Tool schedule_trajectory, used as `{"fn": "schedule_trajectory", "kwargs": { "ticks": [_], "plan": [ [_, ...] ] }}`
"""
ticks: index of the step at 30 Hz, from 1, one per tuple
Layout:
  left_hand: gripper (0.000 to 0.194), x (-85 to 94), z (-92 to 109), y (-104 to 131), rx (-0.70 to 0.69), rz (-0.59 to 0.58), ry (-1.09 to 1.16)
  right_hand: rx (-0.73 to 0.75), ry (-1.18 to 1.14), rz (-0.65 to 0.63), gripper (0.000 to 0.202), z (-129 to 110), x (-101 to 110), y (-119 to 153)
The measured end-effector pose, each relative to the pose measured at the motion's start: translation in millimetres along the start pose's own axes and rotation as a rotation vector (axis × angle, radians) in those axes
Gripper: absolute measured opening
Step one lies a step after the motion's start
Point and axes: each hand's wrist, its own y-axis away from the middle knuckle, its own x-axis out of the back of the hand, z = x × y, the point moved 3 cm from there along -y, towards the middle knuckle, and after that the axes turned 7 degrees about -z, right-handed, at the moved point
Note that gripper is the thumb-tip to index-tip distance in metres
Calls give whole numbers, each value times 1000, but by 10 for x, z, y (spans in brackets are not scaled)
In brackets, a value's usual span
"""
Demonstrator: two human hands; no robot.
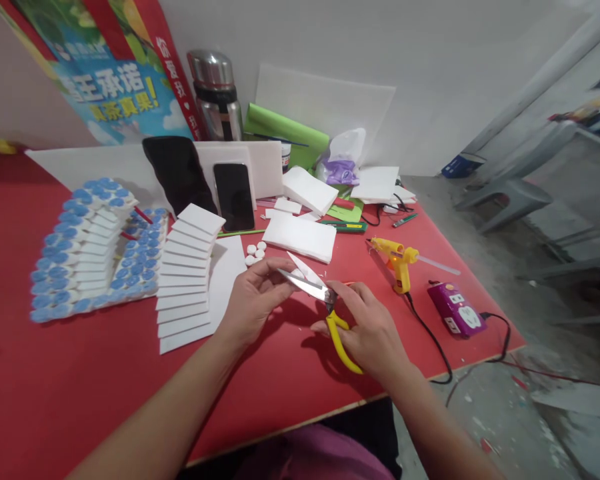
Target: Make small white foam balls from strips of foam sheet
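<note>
A pair of scissors (339,337) with yellow handles is in my right hand (373,323), its fingers closed about the handles. The metal blades are parted and point to the upper left, at the fingertips of my left hand (255,297). That hand is pinched on a small white piece (297,273), partly hidden by the fingers and blades. Just beyond the left fingers lie several small white round pieces (251,250). Behind the blades is a stack of white rectangular sheets (300,237).
On the left stand a stepped fan of white boards (185,280) and a blue-and-white structure (65,260). A phone (234,197) leans behind. To the right are a yellow glue gun (397,260), a purple power socket (457,309) and cables. A steel flask (215,93) stands at the back.
</note>
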Motion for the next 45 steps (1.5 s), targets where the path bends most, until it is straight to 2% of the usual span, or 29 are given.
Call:
{"fn": "schedule_trajectory", "kwargs": {
  "ticks": [5, 16, 22, 26, 31, 34, 39, 45],
  "plan": [
    [24, -40, 24, -18, -38, -20, 54, 3, 6, 5, 57, -22, 9, -10],
    [25, -12, -5, -31, -128, 27, 61, 36, -17, 46, 52, -69, 5, -11],
    [27, -9, -29, -33, -103, 30, 58, 25, -9, 59, 48, -67, 1, 29],
    [25, -34, -35, -31, -85, -8, 50, -8, -65, 45, 51, -47, 14, 66],
    [24, -46, -10, -34, -92, 7, 23, -104, -184, 18, 44, 22, 54, 86],
    [24, -48, -2, -38, -93, 6, 31, -128, -154, -26, 51, 33, 65, 84],
    [23, -47, -5, -30, -117, -11, 43, -83, -29, -40, 65, -27, 52, 54],
    [20, -38, -3, -23, -144, -38, 24, -43, 6, -10, 61, -68, 29, 10]
  ]
}}
